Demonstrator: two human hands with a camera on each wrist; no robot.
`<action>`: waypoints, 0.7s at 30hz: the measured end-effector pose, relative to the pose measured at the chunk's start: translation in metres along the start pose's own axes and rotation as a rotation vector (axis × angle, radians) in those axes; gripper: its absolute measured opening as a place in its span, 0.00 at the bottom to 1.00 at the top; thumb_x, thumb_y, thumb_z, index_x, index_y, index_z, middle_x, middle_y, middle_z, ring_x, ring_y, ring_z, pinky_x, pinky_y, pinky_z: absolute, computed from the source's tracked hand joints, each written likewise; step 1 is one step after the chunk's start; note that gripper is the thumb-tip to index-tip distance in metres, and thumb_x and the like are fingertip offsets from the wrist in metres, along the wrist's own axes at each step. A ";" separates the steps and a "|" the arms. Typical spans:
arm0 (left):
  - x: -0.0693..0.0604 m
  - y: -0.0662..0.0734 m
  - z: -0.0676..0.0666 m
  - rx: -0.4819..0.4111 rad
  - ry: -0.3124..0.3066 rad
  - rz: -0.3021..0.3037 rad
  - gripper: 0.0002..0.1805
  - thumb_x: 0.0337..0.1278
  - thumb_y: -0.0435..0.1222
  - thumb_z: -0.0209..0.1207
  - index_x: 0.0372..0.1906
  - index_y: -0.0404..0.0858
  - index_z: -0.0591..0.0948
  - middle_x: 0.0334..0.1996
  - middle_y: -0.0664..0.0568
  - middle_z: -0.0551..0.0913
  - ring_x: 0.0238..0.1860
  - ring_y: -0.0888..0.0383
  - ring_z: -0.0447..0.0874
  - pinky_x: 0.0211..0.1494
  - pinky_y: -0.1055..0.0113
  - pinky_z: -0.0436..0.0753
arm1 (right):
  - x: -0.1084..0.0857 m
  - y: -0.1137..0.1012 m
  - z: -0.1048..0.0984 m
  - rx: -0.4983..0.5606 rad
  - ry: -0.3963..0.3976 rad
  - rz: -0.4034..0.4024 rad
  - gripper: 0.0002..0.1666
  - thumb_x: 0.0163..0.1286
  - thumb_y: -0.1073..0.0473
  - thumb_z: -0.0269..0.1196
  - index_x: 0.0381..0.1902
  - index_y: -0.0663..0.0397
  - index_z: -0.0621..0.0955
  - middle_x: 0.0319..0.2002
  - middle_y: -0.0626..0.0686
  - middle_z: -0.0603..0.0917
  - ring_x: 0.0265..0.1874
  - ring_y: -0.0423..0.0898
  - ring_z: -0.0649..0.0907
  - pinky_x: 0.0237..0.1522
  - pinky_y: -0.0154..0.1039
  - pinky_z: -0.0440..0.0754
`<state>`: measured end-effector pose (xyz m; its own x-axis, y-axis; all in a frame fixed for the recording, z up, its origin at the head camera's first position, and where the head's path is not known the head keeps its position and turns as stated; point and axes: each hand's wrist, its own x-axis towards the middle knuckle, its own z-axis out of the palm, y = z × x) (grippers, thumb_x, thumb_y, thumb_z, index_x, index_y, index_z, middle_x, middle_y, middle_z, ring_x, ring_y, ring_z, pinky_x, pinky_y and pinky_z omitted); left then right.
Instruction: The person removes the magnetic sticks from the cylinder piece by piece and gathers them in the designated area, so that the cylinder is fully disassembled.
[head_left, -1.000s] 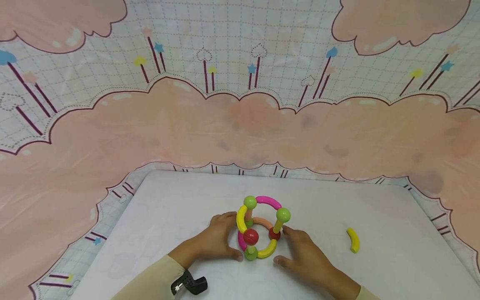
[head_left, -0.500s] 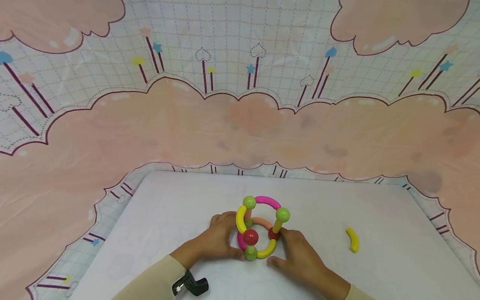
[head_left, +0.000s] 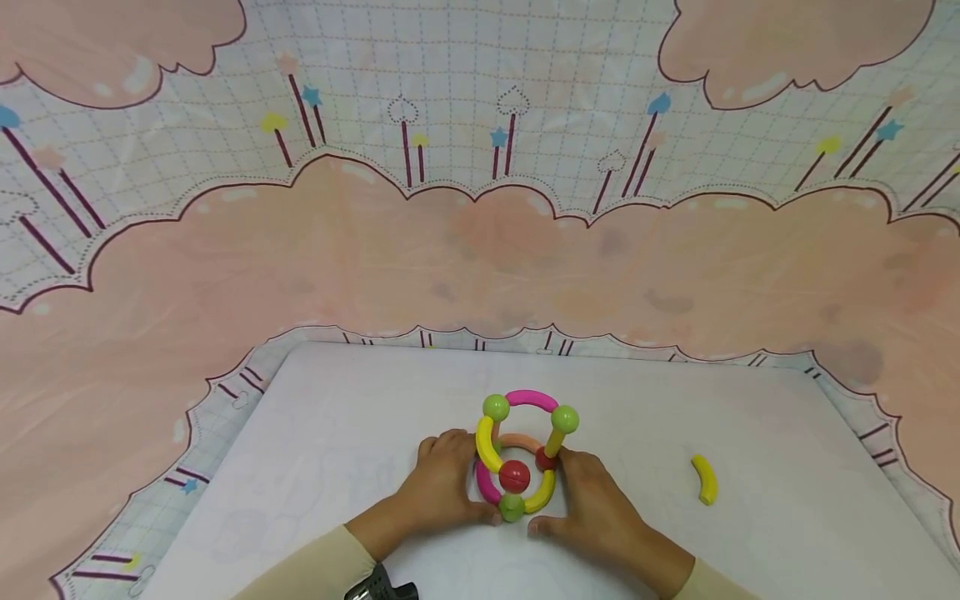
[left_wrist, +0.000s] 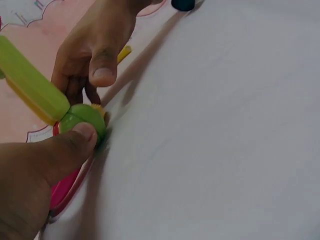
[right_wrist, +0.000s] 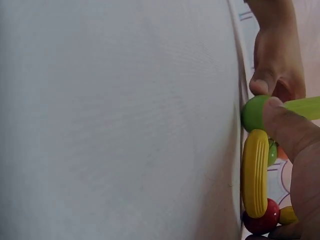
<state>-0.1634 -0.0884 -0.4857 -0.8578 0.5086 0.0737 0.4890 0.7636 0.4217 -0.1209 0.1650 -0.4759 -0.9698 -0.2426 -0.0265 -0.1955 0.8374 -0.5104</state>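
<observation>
A toy frame of balls and curved rods, with a pink top rod (head_left: 532, 398), stands on the white table between both hands. The left hand (head_left: 442, 487) grips its left side; in the left wrist view its thumb (left_wrist: 75, 147) presses a low green ball (left_wrist: 82, 119). On the other side the right hand (head_left: 603, 512) has its fingers curled at a red ball (head_left: 547, 458), and its thumb lies in front, just off the low green ball in the left wrist view. A red ball (head_left: 514, 477) tops the near post. Some fingers are hidden behind the frame.
A loose yellow curved piece (head_left: 705, 479) lies on the white table (head_left: 780, 433) to the right of the right hand. A dark strapped device (head_left: 381, 586) is at the left wrist. Behind the table hangs a printed cloth (head_left: 480, 250).
The right hand has moved left and closed in on the frame. The frame has turned slightly, its near balls shifting right. The left thumb has moved a little to the right.
</observation>
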 end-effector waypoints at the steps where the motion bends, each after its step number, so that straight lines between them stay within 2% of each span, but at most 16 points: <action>1: 0.000 0.002 0.000 0.005 0.001 -0.009 0.57 0.33 0.66 0.77 0.70 0.40 0.73 0.62 0.50 0.79 0.70 0.47 0.66 0.68 0.41 0.63 | 0.001 0.000 0.000 0.003 -0.002 -0.002 0.67 0.42 0.32 0.82 0.72 0.60 0.69 0.65 0.57 0.76 0.66 0.57 0.72 0.68 0.56 0.71; 6: -0.002 0.008 0.000 0.008 -0.002 -0.045 0.59 0.33 0.65 0.77 0.71 0.37 0.72 0.60 0.50 0.80 0.67 0.47 0.69 0.66 0.41 0.65 | 0.004 -0.001 0.003 0.019 -0.007 -0.003 0.72 0.39 0.29 0.82 0.73 0.61 0.67 0.63 0.56 0.76 0.65 0.57 0.72 0.68 0.57 0.71; 12: -0.004 0.013 -0.001 0.026 0.024 -0.054 0.57 0.34 0.63 0.78 0.70 0.35 0.73 0.57 0.49 0.81 0.64 0.47 0.72 0.64 0.43 0.66 | 0.005 -0.003 0.008 0.013 0.033 -0.023 0.73 0.36 0.28 0.82 0.71 0.64 0.67 0.60 0.56 0.77 0.61 0.57 0.73 0.67 0.59 0.70; 21: -0.009 0.017 -0.002 0.055 0.048 -0.066 0.52 0.40 0.62 0.76 0.66 0.33 0.75 0.55 0.47 0.82 0.62 0.47 0.73 0.62 0.44 0.67 | 0.006 -0.002 0.007 0.000 0.004 0.058 0.80 0.36 0.28 0.82 0.77 0.62 0.61 0.64 0.58 0.76 0.65 0.57 0.72 0.66 0.58 0.73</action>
<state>-0.1476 -0.0811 -0.4771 -0.8945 0.4378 0.0907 0.4377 0.8163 0.3769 -0.1250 0.1586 -0.4812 -0.9799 -0.1922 -0.0528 -0.1393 0.8500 -0.5081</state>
